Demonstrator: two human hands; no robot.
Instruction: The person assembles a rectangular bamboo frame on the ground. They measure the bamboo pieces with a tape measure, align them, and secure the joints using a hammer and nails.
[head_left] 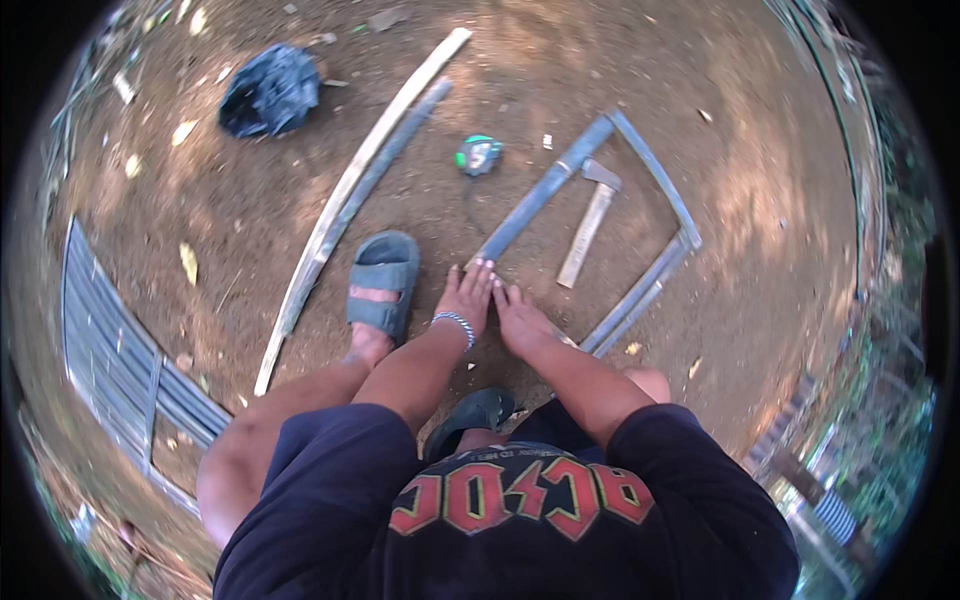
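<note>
Two hands press side by side on the dirt. Your left hand (466,295) lays flat, straight fingers on the near end of a grey bar (543,191). Your right hand (520,320) rests palm down beside it, fingers together, holding nothing. A hammer (590,222) lies just beyond, a tape measure (479,154) farther off.

The frame bars (545,190) looked like dull grey metal, matt and slightly scuffed. The hammer (590,222) had a pale, worn wooden handle and a grey metal head. The sandal (383,282) seemed soft matt rubber. The ground (250,200) was rough, dry earth.
</note>
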